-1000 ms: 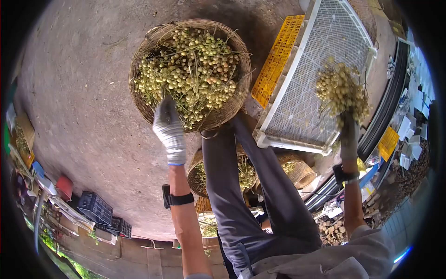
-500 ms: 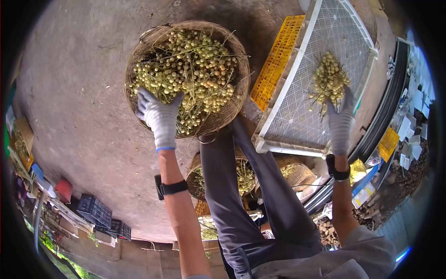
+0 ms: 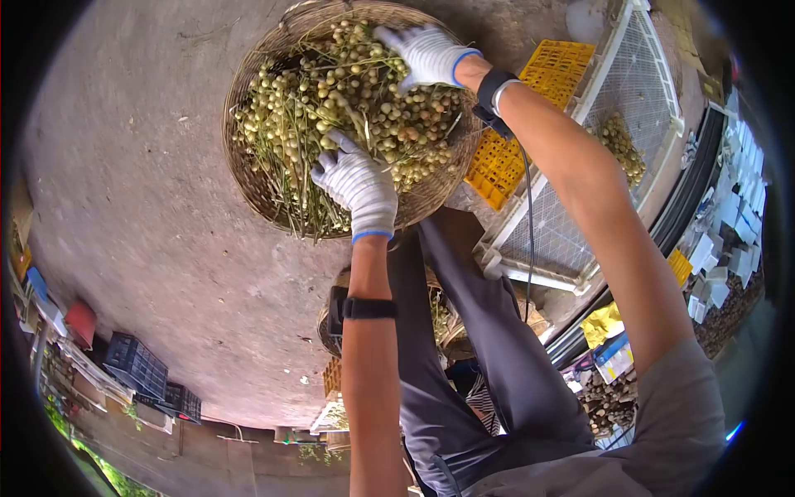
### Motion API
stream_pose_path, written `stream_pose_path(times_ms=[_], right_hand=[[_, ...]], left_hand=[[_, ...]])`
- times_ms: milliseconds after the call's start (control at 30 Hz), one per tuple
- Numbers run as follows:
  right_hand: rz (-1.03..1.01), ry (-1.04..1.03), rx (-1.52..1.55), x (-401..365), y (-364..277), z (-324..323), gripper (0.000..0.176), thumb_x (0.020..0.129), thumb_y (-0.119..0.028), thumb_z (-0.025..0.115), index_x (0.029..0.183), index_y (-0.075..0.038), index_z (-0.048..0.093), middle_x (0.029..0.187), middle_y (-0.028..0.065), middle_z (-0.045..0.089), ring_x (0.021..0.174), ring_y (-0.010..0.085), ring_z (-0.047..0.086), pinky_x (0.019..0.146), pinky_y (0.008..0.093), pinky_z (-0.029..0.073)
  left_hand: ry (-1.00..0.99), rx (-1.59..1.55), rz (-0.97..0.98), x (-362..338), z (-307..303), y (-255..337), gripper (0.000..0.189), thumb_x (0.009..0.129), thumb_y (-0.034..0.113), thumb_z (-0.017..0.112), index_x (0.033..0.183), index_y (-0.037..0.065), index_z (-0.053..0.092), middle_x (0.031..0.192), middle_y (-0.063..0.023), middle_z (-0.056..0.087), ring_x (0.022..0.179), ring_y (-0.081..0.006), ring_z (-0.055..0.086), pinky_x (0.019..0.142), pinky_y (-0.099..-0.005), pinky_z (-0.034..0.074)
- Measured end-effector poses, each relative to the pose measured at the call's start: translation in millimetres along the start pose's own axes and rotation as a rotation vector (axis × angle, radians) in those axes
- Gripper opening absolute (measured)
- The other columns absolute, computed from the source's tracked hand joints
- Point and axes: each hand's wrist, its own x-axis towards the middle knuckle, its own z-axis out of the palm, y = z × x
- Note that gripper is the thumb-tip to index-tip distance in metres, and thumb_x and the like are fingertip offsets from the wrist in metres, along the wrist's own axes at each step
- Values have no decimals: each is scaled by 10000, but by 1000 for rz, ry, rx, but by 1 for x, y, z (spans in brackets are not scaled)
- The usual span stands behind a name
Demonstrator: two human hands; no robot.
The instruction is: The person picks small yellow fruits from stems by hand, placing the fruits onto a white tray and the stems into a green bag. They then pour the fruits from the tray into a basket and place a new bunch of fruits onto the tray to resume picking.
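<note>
A round wicker basket (image 3: 240, 178) holds bunches of small round yellow-green fruit (image 3: 331, 103) on thin stems. My left hand (image 3: 358, 184), in a striped white-and-grey work glove, rests over the fruit at the near side with its fingers apart. At the far right side of the basket, my right hand (image 3: 426, 56), gloved alike, reaches onto the bunches with fingers stretched and thumb spread. Its fingertips are slightly blurred. To the right, one bunch of fruit (image 3: 621, 147) lies on a white mesh tray (image 3: 551, 228), partly hidden by my right forearm.
A yellow plastic crate (image 3: 497, 170) sits between basket and tray. Below, my legs (image 3: 489, 340) partly cover more baskets. A cable hangs from my right wrist strap. Dark crates (image 3: 137, 364) stand at lower left; black pipes (image 3: 691, 186) and stacked white pieces (image 3: 716, 257) lie at right.
My right hand has left the bunch on the mesh tray and swung left to the basket. My left hand has shifted right over the fruit. The view has shifted too.
</note>
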Motion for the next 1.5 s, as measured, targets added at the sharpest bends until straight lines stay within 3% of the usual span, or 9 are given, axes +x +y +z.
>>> stream_pose_path(times_ms=[33, 233, 433, 567, 767, 933, 1133, 1300, 1500], right_hand=[[80, -126, 1, -2, 3, -1, 1102, 683, -680, 682, 1443, 0, 265, 972, 178, 671, 883, 343, 652, 831, 445, 502], [30, -331, 5, -15, 7, 2, 1026, 697, -780, 582, 1369, -19, 433, 786, 150, 683, 791, 310, 675, 787, 436, 529], [99, -166, 164, -42, -2, 18, 1012, 734, -748, 574, 1406, -18, 378, 1260, 244, 554, 1049, 368, 612, 941, 444, 469], [255, -438, 285, -45, -6, 9, 1060, 708, -769, 581, 1447, -55, 323, 1478, 224, 321, 1268, 380, 453, 1043, 432, 397], [186, -544, 624, -48, 2, 33, 1181, 651, -789, 617, 1445, 19, 284, 1331, 222, 518, 1223, 327, 515, 1007, 391, 420], [178, -557, 1401, -86, -14, 44, 742, 857, -409, 665, 1385, 29, 381, 1170, 228, 606, 1036, 246, 632, 901, 336, 498], [355, -266, 758, -153, -91, -13, 701, 787, -507, 678, 1268, -16, 544, 783, 182, 675, 701, 294, 670, 727, 389, 534], [404, -42, 670, -194, -145, -39, 477, 805, -425, 679, 1124, -74, 627, 784, 158, 664, 709, 318, 658, 643, 415, 534], [438, -109, 650, -239, -171, -103, 409, 797, -376, 683, 1122, -134, 627, 761, 121, 643, 678, 277, 656, 609, 402, 535]], left_hand=[[17, -2, 34, -3, 2, -5, 856, 811, 436, 660, 1402, -53, 281, 1053, -182, 653, 1131, -320, 530, 967, -470, 382], [-100, -554, -236, -33, 20, -8, 683, 833, 293, 677, 1390, 71, 350, 1087, -250, 594, 906, -380, 633, 744, -453, 528], [52, -739, -462, -59, 41, 19, 687, 849, 189, 666, 1443, 256, 327, 1195, -239, 429, 1067, -380, 472, 875, -463, 445], [49, -805, -597, -80, 64, 34, 789, 874, 360, 644, 1502, 245, 180, 1357, -310, 283, 1148, -444, 434, 950, -472, 403], [37, -1300, -675, -58, 115, 41, 941, 828, 433, 701, 1511, 256, 79, 1414, -306, 270, 1203, -401, 435, 955, -441, 427], [127, -1733, -718, -45, 130, 49, 1080, 721, 582, 735, 1501, 198, 93, 1472, -275, 220, 1301, -405, 372, 1039, -491, 379], [31, -2136, -698, -70, 72, 46, 854, 875, 488, 614, 1500, 191, 115, 1234, -136, 524, 989, -195, 562, 810, -311, 493], [-118, -2425, -532, -103, 79, 23, 851, 826, 620, 590, 1438, 148, 234, 1169, -62, 494, 990, -163, 535, 846, -331, 506], [-143, -2351, -625, -153, 14, 16, 730, 852, 659, 515, 1309, 94, 446, 1025, -27, 554, 717, -63, 543, 587, -202, 505]])
